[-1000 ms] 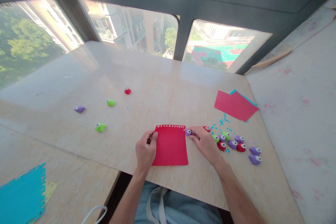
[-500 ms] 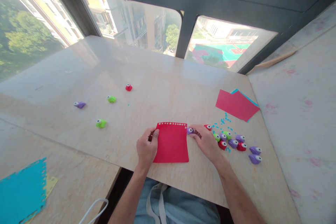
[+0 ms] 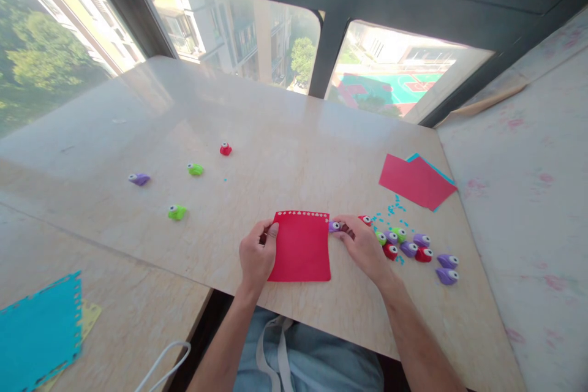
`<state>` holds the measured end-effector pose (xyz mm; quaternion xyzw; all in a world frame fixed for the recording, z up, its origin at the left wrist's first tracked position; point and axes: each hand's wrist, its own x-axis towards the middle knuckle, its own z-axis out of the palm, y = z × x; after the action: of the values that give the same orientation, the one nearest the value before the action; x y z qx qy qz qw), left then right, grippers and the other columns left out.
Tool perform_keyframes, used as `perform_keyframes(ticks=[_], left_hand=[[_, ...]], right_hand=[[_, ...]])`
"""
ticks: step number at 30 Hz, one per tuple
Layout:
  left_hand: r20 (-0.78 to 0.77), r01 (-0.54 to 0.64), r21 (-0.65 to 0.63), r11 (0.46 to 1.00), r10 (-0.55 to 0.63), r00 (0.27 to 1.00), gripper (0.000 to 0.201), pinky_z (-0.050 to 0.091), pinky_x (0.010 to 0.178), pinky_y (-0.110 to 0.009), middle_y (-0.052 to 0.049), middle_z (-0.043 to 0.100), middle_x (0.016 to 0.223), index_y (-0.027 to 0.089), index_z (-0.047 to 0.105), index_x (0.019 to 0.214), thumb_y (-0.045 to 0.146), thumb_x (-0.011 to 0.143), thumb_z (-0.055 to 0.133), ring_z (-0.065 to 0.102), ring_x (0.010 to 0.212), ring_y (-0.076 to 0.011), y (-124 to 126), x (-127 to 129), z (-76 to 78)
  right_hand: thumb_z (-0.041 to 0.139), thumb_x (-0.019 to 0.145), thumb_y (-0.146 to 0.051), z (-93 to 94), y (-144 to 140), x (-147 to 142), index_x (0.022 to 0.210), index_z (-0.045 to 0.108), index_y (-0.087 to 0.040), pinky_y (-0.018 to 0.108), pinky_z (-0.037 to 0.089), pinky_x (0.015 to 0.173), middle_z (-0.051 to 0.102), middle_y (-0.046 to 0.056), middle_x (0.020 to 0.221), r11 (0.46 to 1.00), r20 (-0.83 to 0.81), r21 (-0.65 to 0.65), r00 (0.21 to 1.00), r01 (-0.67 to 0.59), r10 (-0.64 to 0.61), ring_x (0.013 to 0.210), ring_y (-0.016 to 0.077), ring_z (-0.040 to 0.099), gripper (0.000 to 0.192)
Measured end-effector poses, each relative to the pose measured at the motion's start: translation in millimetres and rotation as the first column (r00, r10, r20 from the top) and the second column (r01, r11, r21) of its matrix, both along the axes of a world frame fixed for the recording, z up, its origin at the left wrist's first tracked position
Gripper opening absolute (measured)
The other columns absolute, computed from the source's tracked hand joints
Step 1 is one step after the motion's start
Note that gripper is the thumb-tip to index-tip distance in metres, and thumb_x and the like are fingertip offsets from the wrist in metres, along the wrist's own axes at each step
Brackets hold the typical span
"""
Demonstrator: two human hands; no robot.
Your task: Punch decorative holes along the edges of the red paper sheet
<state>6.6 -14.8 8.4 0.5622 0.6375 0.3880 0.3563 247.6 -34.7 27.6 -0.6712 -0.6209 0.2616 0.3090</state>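
Punching the red sheet — left hand pinches its edge, right hand grips the purple punch; next hole probably needs sliding it along.

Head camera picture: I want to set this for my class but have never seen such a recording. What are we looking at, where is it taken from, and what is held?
The camera sits on a person's head, looking down at their own bare hands. The left hand grips the left edge of a red sheet lying on the table. The right hand holds a small purple punch at the sheet's right edge. More little punches lie to the right, with red and blue paper beyond.
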Motion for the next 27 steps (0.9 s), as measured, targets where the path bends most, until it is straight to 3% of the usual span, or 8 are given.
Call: perform_keyframes(ticks=[27], left_hand=[[0.039, 0.006, -0.016, 1.0, -0.006, 0.999, 0.03, 0.044, 0.06, -0.023, -0.003, 0.071, 0.079, 0.019, 0.068, 0.092, 0.044, 0.092, 0.052, 0.063, 0.069, -0.016, -0.3, 1.1, 1.6]], right_hand=[[0.056, 0.08, -0.019, -5.6, -0.7, 1.0, 0.1, 0.067, -0.021, 0.034, 0.052, 0.077, 0.07, 0.006, 0.095, 1.0, -0.04, 0.019, 0.999, 0.011, -0.01, 0.08, 0.0195, 0.064, 0.023]])
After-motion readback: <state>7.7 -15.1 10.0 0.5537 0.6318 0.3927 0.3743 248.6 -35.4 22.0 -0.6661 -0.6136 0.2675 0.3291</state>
